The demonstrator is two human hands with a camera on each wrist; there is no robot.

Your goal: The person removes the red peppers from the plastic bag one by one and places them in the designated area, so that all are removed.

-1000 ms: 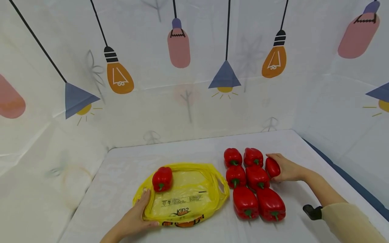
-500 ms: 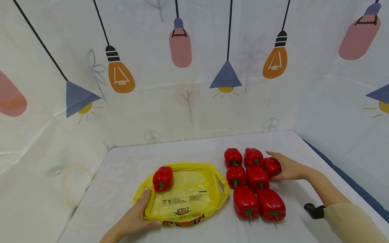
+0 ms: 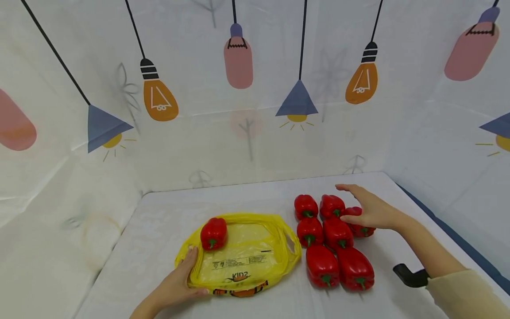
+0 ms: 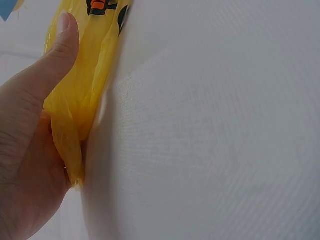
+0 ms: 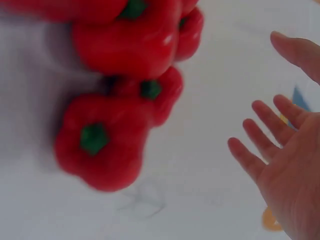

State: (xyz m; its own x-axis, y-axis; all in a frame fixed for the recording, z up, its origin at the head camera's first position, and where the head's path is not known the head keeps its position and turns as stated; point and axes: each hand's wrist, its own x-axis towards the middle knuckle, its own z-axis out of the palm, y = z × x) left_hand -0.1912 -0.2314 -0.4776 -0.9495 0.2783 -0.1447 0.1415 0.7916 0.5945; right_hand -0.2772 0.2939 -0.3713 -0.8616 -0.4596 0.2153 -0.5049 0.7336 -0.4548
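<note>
My left hand (image 3: 178, 283) grips the lower-left corner of a yellow plastic bag (image 3: 275, 261). In the left wrist view, the bag (image 4: 90, 75) lies between the thumb and the palm. One red bell pepper (image 3: 213, 234) sits at the bag's left end. My right hand (image 3: 374, 209), fingers spread and holding nothing, hovers over a bell pepper (image 3: 362, 231) that it partly hides. Beside that pepper, several more red bell peppers (image 3: 338, 231) with green stems stand close together in rows. The right wrist view shows the hand (image 5: 295, 160) apart from the nearest pepper (image 5: 107, 142).
A white-covered table (image 3: 167, 221) bears everything. Behind it hangs a pale backdrop (image 3: 199, 146) printed with lamps and bulbs. Below the right sleeve (image 3: 462, 288), a black curved piece (image 3: 410, 275) sticks out over the table.
The right hand has set its bell pepper down at the right end of the far rows, let go, and lifted up and slightly left. The left hand has stayed on the bag.
</note>
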